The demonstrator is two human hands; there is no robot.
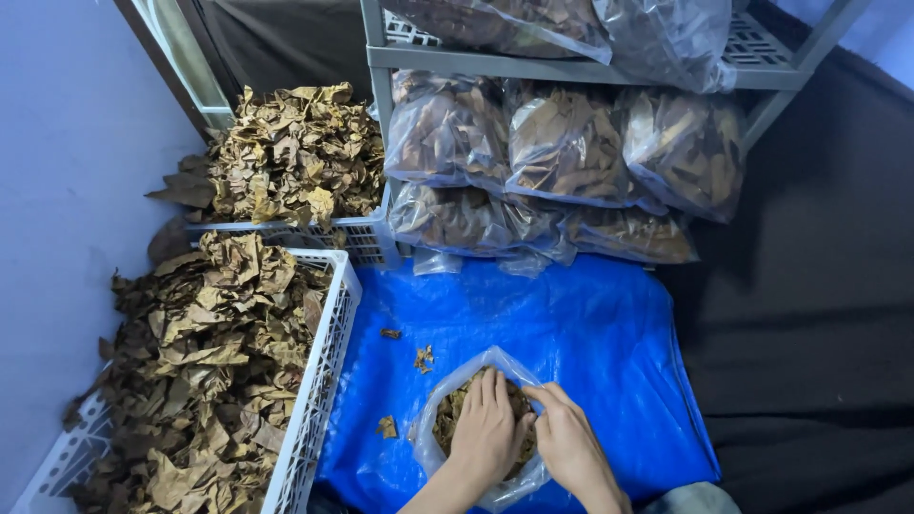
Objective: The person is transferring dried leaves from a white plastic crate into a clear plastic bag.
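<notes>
Fingers (490, 395) of my left hand (486, 433) press flat, spread, on dry leaves inside the clear bag (433, 424) — my right hand (566, 438) pinches its rim — on blue tarp (571, 324); white crate (319, 381) left, shelf (457, 57) of bagged leaves beyond.

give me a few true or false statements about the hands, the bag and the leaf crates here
1. Both hands press into an open clear plastic bag of dried leaves. True: the left hand lies flat on the leaves and the right hand is at the bag's mouth.
2. The bag sits on a red tarp. False: the tarp is blue.
3. Two white crates heaped with dried brown leaves stand to the left. True.
4. The shelf rack is bare. False: it holds filled clear bags of leaves.
5. Leaf scraps lie on the tarp. True.
</notes>
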